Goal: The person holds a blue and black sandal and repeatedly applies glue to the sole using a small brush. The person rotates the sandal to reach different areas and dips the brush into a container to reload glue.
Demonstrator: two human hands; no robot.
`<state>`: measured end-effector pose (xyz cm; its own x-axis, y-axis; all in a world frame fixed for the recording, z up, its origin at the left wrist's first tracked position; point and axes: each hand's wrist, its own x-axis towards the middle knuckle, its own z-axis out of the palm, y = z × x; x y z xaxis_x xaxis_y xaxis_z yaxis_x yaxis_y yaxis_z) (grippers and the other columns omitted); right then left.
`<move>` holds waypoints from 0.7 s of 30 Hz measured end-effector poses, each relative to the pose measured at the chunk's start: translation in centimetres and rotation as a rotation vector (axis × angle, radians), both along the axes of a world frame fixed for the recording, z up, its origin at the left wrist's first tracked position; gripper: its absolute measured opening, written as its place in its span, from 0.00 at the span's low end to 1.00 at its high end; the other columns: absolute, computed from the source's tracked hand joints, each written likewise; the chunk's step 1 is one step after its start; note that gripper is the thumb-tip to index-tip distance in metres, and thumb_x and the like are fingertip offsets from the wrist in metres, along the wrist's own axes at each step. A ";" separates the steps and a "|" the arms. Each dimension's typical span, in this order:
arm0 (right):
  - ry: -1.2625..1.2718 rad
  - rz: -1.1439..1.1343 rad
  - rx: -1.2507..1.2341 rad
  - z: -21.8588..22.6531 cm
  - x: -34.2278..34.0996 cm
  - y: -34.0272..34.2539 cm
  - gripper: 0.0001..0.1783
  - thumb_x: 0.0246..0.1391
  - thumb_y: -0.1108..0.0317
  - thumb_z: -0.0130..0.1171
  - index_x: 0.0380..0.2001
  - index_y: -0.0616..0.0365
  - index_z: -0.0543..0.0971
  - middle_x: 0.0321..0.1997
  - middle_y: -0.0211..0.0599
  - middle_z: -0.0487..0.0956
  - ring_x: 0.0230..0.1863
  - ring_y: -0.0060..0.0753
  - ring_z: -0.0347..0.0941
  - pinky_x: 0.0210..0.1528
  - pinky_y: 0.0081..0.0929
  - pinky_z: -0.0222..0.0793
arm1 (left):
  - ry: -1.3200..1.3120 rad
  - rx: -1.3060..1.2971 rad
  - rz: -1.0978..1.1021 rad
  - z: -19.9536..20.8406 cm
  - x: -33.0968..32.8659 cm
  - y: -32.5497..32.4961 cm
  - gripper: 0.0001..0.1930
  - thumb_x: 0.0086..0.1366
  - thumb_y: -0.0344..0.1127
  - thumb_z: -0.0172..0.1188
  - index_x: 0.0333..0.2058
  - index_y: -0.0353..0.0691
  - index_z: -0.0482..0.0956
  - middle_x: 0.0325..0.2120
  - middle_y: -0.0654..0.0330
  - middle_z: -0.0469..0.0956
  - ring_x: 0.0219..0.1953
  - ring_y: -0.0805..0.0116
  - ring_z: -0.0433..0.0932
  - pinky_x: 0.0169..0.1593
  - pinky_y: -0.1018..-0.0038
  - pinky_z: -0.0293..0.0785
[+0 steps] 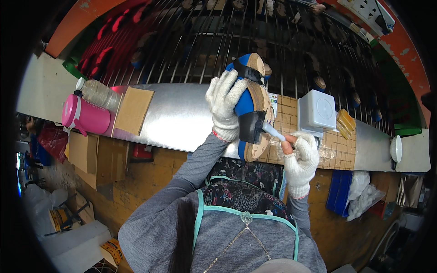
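My left hand, in a white knit glove, is closed around a sandal on a blue shoe last. The sandal is tilted so that its tan underside faces right, and black straps wrap over the last. In my right hand, gloved with bare thumb and fingertip showing, a slim pale brush-like tool is pinched. Its tip meets the sandal at the edge of the lower strap; the tip's exact shape is too small to tell.
A white square tub and yellow blocks stand right on lined cardboard. Leftward are a pink jug, a clear bottle and a cardboard piece. Beyond the metal bench runs a rack of rods with footwear.
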<state>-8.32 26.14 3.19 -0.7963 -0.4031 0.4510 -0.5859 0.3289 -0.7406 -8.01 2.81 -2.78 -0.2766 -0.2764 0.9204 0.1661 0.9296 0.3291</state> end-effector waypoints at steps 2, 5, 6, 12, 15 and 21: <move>0.031 0.004 0.008 -0.2 0.2 0.1 0.10 0.48 0.68 0.72 0.35 0.58 0.87 0.35 0.38 0.80 0.38 0.40 0.74 0.42 0.32 0.67 | -0.022 0.032 0.000 -0.1 0.0 0.1 0.25 0.55 0.43 0.71 0.53 0.52 0.80 0.54 0.55 0.79 0.60 0.53 0.76 0.64 0.54 0.63; 0.064 0.005 0.006 -0.4 0.5 0.2 0.10 0.46 0.69 0.73 0.35 0.57 0.87 0.35 0.38 0.81 0.38 0.41 0.74 0.43 0.33 0.67 | -0.064 0.049 0.039 -0.5 -0.1 0.2 0.24 0.55 0.44 0.71 0.52 0.53 0.81 0.55 0.57 0.79 0.62 0.57 0.75 0.66 0.56 0.61; 0.064 0.006 -0.004 -0.5 0.5 0.2 0.11 0.46 0.69 0.73 0.35 0.57 0.87 0.35 0.38 0.81 0.38 0.41 0.74 0.43 0.33 0.67 | -0.077 0.061 0.041 -0.6 -0.2 0.3 0.24 0.56 0.44 0.71 0.52 0.53 0.81 0.56 0.57 0.79 0.62 0.58 0.75 0.66 0.56 0.61; 0.164 0.000 0.020 -0.5 0.9 0.5 0.11 0.45 0.70 0.74 0.34 0.57 0.87 0.36 0.39 0.81 0.39 0.43 0.75 0.44 0.34 0.68 | -0.099 0.089 0.023 -0.8 -0.5 0.2 0.23 0.55 0.43 0.71 0.52 0.53 0.83 0.55 0.58 0.80 0.60 0.59 0.77 0.65 0.59 0.62; 0.046 0.019 -0.105 -0.7 0.4 0.3 0.11 0.47 0.69 0.73 0.34 0.61 0.86 0.38 0.39 0.80 0.39 0.37 0.75 0.41 0.31 0.69 | -0.096 0.090 0.006 -0.6 -0.7 0.2 0.24 0.53 0.41 0.71 0.51 0.51 0.83 0.54 0.58 0.81 0.58 0.60 0.78 0.64 0.59 0.63; -0.240 -0.006 -0.108 -0.3 1.0 -0.1 0.12 0.59 0.68 0.66 0.37 0.69 0.83 0.36 0.35 0.74 0.33 0.24 0.70 0.35 0.22 0.66 | -0.163 0.136 -0.008 -0.6 -0.7 -0.4 0.25 0.52 0.40 0.71 0.52 0.50 0.82 0.52 0.55 0.81 0.57 0.58 0.79 0.62 0.60 0.64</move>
<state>-7.30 26.08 2.84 -0.8881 -0.3575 0.2888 -0.3872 0.2434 -0.8893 -8.70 2.45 -3.42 -0.4213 -0.3922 0.8177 0.1076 0.8737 0.4744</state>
